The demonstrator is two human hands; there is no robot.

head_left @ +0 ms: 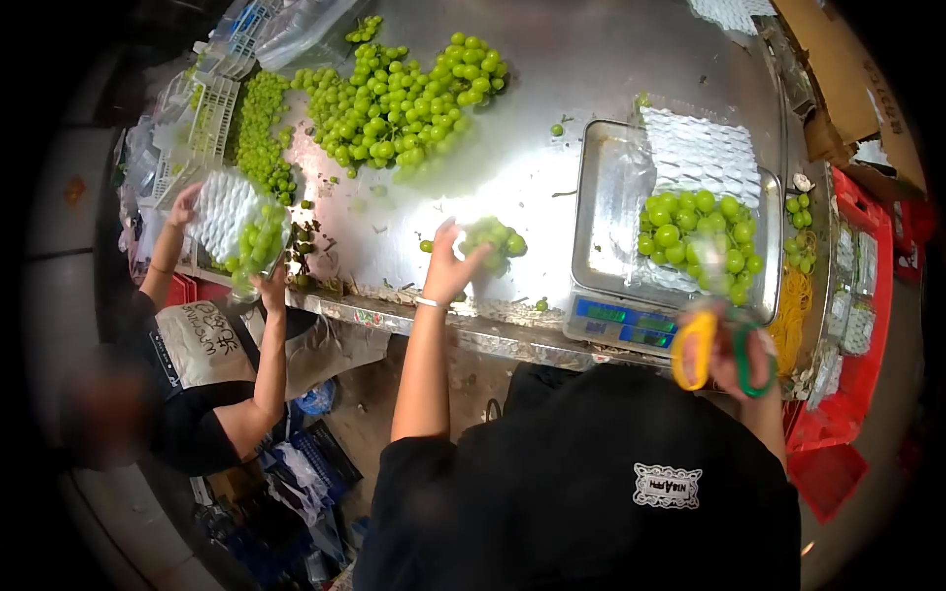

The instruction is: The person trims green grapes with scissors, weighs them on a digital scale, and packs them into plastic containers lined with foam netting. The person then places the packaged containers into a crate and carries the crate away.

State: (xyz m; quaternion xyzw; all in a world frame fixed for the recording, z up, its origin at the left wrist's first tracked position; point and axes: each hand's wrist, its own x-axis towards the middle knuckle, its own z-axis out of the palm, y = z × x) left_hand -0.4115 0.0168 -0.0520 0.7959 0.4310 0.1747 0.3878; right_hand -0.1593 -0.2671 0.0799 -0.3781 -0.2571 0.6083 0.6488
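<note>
My left hand [451, 264] is over the steel table, thumb and fingers apart, at the left side of a small bunch of green grapes [503, 241]. The thumb overlaps the bunch; whether it presses on it I cannot tell. In my right hand [727, 360] is a pair of scissors [696, 350] with one yellow and one green handle, the blades blurred over the scale's front. On the scale's steel tray [611, 197] lies a clear pack with a white foam net [700, 148] and a bunch of green grapes [680, 231]. The scale's display [626, 320] is lit.
A large heap of green grapes [394, 108] covers the table's back left. At the left, a co-worker's hands hold a foam-lined pack of grapes [258, 241]. White plastic baskets [212, 118] stand behind. On the right are yellow ties [791, 305], a red crate [882, 295] and a cardboard box [838, 69].
</note>
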